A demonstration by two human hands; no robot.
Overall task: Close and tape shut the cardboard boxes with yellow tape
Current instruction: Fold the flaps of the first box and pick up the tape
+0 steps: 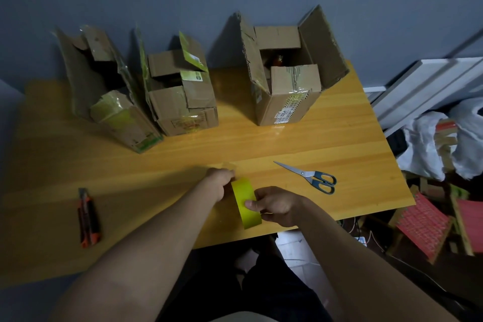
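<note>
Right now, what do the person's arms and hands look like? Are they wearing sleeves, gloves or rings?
Both arms are bare from as far up as the picture shows down to the wrists, so no sleeves show. The left hand and the right hand are bare too: no gloves. No watch, bracelet or ring shows, though the light is dim.

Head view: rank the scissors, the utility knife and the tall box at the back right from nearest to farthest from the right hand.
From the right hand:
1. Scissors, on the table just beyond it and to its right.
2. Tall box, at the back right by the wall, flaps open.
3. Utility knife, far to the left near the table's front edge.
</note>
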